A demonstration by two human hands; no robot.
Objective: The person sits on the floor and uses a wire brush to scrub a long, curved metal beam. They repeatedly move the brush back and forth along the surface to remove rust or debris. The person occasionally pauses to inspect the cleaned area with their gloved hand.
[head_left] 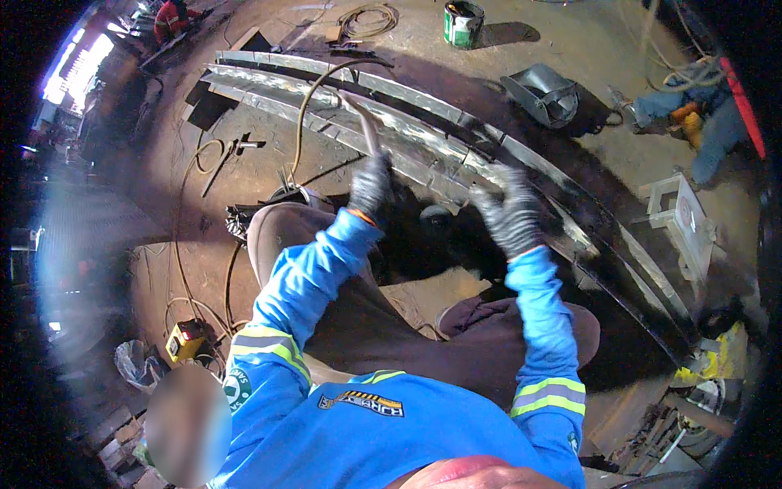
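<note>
Before me lies a long, curved metal beam (423, 134) built of plates, with bright scraped patches along it. My left hand (371, 186), in a dark grey glove, is closed round a pale, slightly curved stick-like tool (364, 122). Its upper end reaches over the beam and is blurred, so its exact kind does not show. My right hand (513, 213), gloved alike, is at the beam's near edge with thumb and fingers apart and no object visible in it. A tan cable (303, 110) arches over the beam left of my left hand.
A dark welding mask (544, 94) and a green-white can (463, 24) sit beyond the beam. At right are a pale metal frame (683, 220) and a person's blue-clad legs (721, 130). A yellow box (185, 341) and cables lie at left. Another person (173, 20) is far left.
</note>
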